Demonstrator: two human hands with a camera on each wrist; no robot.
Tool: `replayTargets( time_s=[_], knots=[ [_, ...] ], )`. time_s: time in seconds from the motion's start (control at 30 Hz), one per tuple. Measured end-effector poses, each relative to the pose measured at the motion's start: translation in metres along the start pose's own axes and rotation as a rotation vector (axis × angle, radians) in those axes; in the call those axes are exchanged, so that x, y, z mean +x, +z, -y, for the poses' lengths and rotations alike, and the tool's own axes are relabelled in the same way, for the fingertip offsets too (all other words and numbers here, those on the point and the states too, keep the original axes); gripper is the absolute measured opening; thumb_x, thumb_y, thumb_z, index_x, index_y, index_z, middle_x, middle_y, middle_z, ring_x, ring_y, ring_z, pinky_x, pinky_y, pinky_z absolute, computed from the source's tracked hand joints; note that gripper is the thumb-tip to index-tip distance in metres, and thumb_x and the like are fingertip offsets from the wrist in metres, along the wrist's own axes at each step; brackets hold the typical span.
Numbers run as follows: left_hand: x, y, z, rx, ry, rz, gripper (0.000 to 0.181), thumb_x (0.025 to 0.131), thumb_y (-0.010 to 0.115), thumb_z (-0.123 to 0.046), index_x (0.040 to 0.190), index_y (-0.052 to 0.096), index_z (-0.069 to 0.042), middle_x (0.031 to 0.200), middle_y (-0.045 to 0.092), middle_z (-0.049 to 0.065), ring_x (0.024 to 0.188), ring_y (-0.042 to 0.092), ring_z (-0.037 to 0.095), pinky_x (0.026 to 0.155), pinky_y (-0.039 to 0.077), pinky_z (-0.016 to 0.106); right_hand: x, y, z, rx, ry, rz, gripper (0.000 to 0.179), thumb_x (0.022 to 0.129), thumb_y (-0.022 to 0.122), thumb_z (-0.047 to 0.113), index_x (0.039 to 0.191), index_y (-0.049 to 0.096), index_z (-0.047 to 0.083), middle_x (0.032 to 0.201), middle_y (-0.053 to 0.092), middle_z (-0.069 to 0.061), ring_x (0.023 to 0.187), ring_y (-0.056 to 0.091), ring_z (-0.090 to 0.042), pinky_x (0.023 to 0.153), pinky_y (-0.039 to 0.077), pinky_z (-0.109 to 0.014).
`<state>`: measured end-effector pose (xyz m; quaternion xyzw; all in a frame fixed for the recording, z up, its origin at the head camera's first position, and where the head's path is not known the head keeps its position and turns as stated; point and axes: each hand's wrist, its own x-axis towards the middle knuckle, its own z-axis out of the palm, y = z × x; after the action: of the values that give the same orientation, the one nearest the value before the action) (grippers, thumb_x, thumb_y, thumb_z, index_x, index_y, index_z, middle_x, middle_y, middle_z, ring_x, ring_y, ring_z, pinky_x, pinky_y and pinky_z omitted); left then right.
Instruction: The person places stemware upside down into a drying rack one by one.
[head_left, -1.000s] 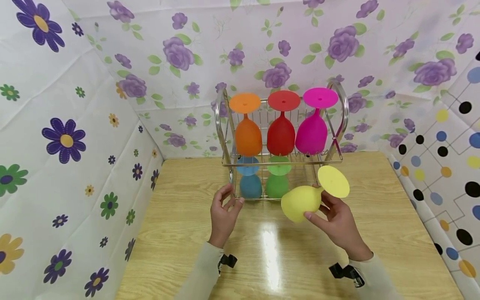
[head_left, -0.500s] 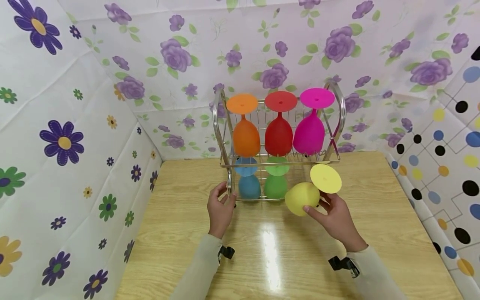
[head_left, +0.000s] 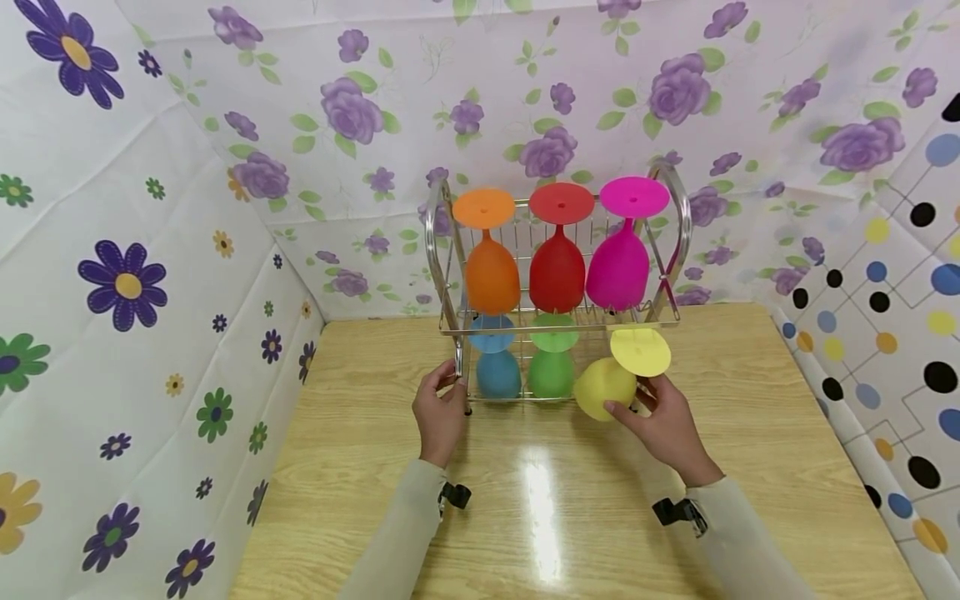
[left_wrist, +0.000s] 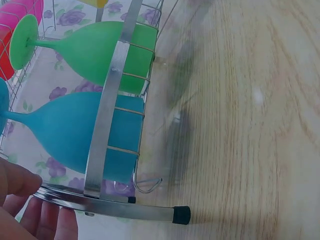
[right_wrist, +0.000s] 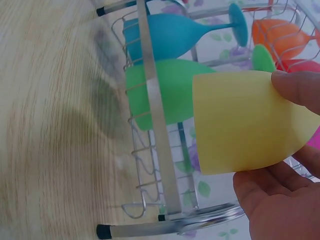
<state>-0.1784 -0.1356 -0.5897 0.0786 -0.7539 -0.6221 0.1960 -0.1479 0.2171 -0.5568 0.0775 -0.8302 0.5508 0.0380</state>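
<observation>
A yellow plastic goblet (head_left: 603, 387) is held by its bowl in my right hand (head_left: 667, 433). It tilts, foot up and mouth down-left, at the right front of the lower tier of a metal wire rack (head_left: 684, 218). The right wrist view shows thumb and fingers around the yellow bowl (right_wrist: 245, 125), in front of the rack. My left hand (head_left: 440, 418) grips the rack's left side frame (left_wrist: 125, 207) between thumb and fingers. Upside down in the lower tier stand a blue goblet (head_left: 498, 373) and a green goblet (head_left: 552, 373).
On the upper tier, an orange goblet (head_left: 492, 279), a red goblet (head_left: 557, 271) and a magenta goblet (head_left: 618, 271) stand upside down. The rack rests on a wooden table (head_left: 360, 467) with patterned cloth (head_left: 352, 108) behind it and at both sides.
My right hand has carried the yellow goblet away from me and slightly left, closer to the lower tier. My left hand has come to the rack's left side and taken hold.
</observation>
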Motion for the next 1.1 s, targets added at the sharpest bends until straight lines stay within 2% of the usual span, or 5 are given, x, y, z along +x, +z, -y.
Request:
replayTargets(
  time_s=[0.17,0.5,0.73,0.97,1.1],
  knots=[
    [0.003,0.000,0.004,0.013,-0.013,-0.008,0.034,0.099,0.074,-0.006,0.130,0.075,-0.018,0.124,0.071,0.006,0.111,0.070,0.024,0.090,0.065,0.032,0.007,0.001,-0.005,-0.012,-0.005,-0.001,0.073,0.094,0.084,0.024,0.154,0.045,0.007,0.147,0.056,-0.016,0.138,0.055,-0.036,0.114,0.050,-0.058],
    [0.003,-0.002,0.009,0.043,0.015,0.015,0.034,0.101,0.072,-0.009,0.133,0.074,-0.020,0.122,0.072,0.006,0.110,0.070,0.022,0.092,0.066,0.036,0.018,0.004,-0.022,0.000,-0.028,-0.012,0.074,0.094,0.084,0.022,0.155,0.046,0.010,0.150,0.055,-0.017,0.142,0.051,-0.039,0.117,0.046,-0.064],
    [0.002,-0.002,0.008,0.051,0.023,0.019,0.034,0.101,0.072,-0.009,0.134,0.073,-0.018,0.122,0.072,0.007,0.110,0.070,0.023,0.092,0.066,0.039,0.023,0.008,-0.021,-0.040,-0.028,-0.043,0.073,0.092,0.085,0.020,0.154,0.048,0.007,0.152,0.055,-0.020,0.142,0.052,-0.043,0.115,0.048,-0.065],
    [0.001,-0.001,0.009,0.031,0.024,0.024,0.035,0.101,0.072,-0.008,0.135,0.072,-0.019,0.123,0.071,0.007,0.111,0.070,0.024,0.093,0.065,0.035,0.029,0.018,-0.016,-0.117,-0.045,-0.109,0.073,0.092,0.085,0.017,0.153,0.048,0.002,0.151,0.054,-0.024,0.140,0.055,-0.047,0.111,0.051,-0.065],
    [0.001,-0.001,0.009,0.036,0.014,0.019,0.035,0.102,0.071,-0.009,0.134,0.072,-0.020,0.122,0.071,0.006,0.111,0.070,0.023,0.093,0.065,0.034,0.033,0.022,-0.013,-0.136,-0.026,-0.128,0.073,0.092,0.085,0.017,0.153,0.048,-0.001,0.150,0.053,-0.025,0.141,0.053,-0.049,0.111,0.050,-0.065]
  ],
)
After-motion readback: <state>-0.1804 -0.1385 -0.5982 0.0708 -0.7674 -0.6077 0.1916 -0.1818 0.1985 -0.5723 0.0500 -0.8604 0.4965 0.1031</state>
